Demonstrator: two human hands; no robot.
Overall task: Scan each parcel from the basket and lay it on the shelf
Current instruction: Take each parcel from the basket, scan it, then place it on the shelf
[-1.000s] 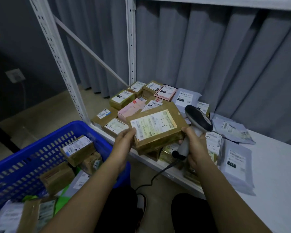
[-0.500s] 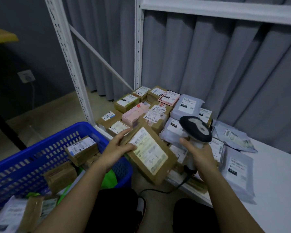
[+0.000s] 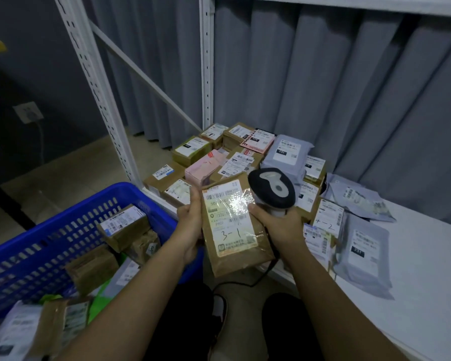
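- I have the brown parcel (image 3: 231, 227) upright between both hands, label facing me, so the barcode and the handwritten "3-1" read plainly; it hangs in the air just off the front edge of the shelf (image 3: 427, 256), above the gap between shelf and basket.
- My left hand (image 3: 192, 225) is clamped on the parcel's left edge, fingers curled behind it, carrying the weight.
- My right hand (image 3: 276, 225) is wrapped round the handle of the scanner (image 3: 271, 190), its thumb side resting against the parcel's right edge to steady it.
- The scanner head sits just beside the label's top corner, not aimed at it, so I judge the scan is either finished or needs re-aiming.
- The blue basket (image 3: 63, 230) at my left holds more parcels; scanned ones crowd the shelf's left end, so free space lies toward its right.
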